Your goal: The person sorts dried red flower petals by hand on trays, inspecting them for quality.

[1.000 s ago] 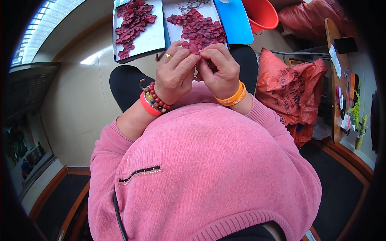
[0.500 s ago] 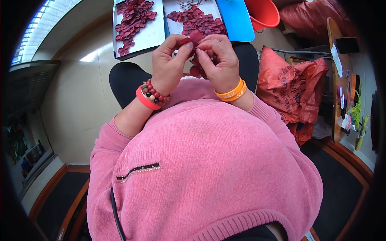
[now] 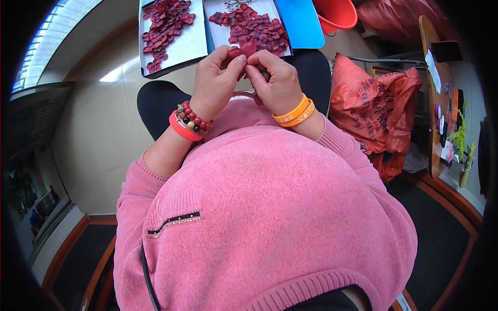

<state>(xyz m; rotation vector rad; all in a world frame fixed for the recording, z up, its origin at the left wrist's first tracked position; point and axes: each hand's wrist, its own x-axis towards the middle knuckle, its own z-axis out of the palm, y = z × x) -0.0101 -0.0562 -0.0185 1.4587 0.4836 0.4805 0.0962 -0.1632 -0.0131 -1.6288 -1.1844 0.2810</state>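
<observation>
My left hand (image 3: 213, 85), with beads and a red band at the wrist, pinches dark red artificial petals (image 3: 246, 48) between thumb and forefinger. Close beside it, my right hand (image 3: 281, 83), wearing orange wristbands, is closed with thumb and fingertips on the same petals. Part of the petals hides behind the fingers, and a bit hangs below my right thumb. Just beyond the hands lies a pile of matching petals (image 3: 257, 32) in a white tray (image 3: 220, 35). More petals (image 3: 167, 32) lie in the left white tray (image 3: 193, 44).
A blue panel (image 3: 302, 26) adjoins the trays on the right, with a red bucket (image 3: 340, 14) beyond. Several small greyish pieces (image 3: 236, 4) lie at the tray's far end. A red plastic bag (image 3: 371, 101) stands on the right, near a round-edged wooden board (image 3: 434, 103).
Both hands stay together over the lap, with fingers slightly shifted on the petals. Fewer petals show hanging below the hands. The whole view has shifted a little.
</observation>
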